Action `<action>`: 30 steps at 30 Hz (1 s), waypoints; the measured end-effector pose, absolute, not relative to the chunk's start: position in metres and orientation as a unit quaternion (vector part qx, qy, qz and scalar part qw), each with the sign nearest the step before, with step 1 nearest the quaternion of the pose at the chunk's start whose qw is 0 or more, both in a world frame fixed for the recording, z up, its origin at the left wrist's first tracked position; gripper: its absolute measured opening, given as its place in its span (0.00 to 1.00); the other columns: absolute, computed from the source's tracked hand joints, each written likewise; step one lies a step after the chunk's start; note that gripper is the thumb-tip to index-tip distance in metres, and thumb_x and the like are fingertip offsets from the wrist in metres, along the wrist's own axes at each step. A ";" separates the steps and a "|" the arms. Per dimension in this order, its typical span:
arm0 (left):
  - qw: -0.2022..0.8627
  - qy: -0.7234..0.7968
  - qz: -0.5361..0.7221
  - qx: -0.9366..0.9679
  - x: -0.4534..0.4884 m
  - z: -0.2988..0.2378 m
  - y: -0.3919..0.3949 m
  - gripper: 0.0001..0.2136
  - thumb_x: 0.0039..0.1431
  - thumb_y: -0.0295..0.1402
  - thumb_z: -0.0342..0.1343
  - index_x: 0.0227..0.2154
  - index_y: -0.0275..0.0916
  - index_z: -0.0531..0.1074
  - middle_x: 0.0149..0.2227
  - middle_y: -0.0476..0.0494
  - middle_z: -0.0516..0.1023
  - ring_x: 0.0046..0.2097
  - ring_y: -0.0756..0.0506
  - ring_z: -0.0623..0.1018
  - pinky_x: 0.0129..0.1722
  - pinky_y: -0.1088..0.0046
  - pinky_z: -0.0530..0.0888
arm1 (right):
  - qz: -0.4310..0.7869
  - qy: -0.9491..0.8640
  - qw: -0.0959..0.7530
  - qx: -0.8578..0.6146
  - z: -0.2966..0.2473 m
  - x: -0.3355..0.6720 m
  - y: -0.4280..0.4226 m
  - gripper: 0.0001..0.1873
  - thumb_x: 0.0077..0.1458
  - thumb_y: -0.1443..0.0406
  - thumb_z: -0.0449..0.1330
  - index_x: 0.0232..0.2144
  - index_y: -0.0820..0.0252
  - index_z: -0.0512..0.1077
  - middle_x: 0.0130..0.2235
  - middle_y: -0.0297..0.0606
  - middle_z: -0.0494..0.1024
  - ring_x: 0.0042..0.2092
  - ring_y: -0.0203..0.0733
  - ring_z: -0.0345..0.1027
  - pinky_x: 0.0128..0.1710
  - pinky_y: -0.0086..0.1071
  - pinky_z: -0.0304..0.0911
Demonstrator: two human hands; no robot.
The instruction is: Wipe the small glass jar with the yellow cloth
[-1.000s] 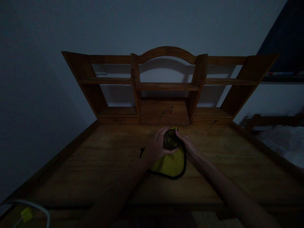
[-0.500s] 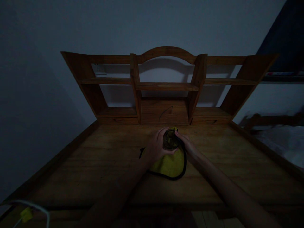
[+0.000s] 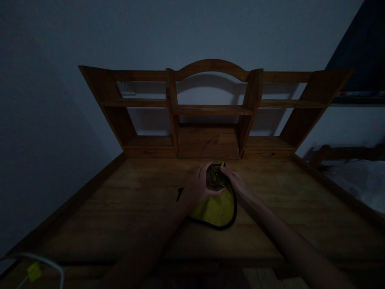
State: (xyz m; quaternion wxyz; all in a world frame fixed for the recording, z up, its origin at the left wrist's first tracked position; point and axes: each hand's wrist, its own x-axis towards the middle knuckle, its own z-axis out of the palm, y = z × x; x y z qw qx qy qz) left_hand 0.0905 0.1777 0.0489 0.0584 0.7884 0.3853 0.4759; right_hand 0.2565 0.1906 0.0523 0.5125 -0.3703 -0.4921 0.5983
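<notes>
A clear drinking glass (image 3: 214,184) is held over the desk with its round mouth toward me. My left hand (image 3: 199,185) is closed around its left side, with fingers at the far rim and the thumb along the near side. At the right of the rim, my right hand (image 3: 236,180) grips a yellow cloth (image 3: 215,213) with black edging and presses it to the glass. The cloth hangs below the glass and passes behind it, with a bit showing above the rim. In the dim light, the right fingers behind the cloth are hidden.
The wooden desk (image 3: 135,200) carries a hutch (image 3: 210,109) with shelves and small drawers along its back, against the wall. A pale cable (image 3: 45,259) with a yellow tag (image 3: 34,271) crosses the lower left corner. Pale bedding (image 3: 357,182) lies beyond the right edge.
Very little differs. My right thumb has shifted slightly left at the rim, and the cloth's lower edge has moved a touch. Both hands keep their hold.
</notes>
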 end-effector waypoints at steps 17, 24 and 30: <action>0.059 0.402 0.466 0.786 0.091 0.048 0.178 0.41 0.42 0.45 0.66 0.58 0.41 0.53 0.55 0.38 0.66 0.56 0.37 0.68 0.55 0.56 0.68 | 0.564 -0.527 0.504 -0.388 0.049 0.258 0.191 0.23 0.48 0.50 0.63 0.37 0.64 0.78 0.33 0.39 0.80 0.34 0.42 0.72 0.35 0.31 0.64; 0.026 0.396 0.433 0.810 0.092 0.045 0.180 0.40 0.45 0.46 0.64 0.58 0.41 0.53 0.56 0.37 0.65 0.57 0.37 0.68 0.55 0.56 0.68 | 0.482 -0.595 0.499 -0.405 0.042 0.261 0.197 0.19 0.49 0.53 0.63 0.32 0.65 0.77 0.31 0.37 0.78 0.32 0.40 0.68 0.33 0.30 0.62; 0.016 0.387 0.412 0.825 0.092 0.047 0.178 0.39 0.47 0.46 0.63 0.59 0.41 0.52 0.57 0.37 0.64 0.58 0.37 0.67 0.57 0.55 0.68 | 0.436 -0.618 0.480 -0.444 0.037 0.263 0.202 0.19 0.48 0.52 0.63 0.30 0.65 0.76 0.29 0.37 0.77 0.30 0.40 0.68 0.30 0.30 0.62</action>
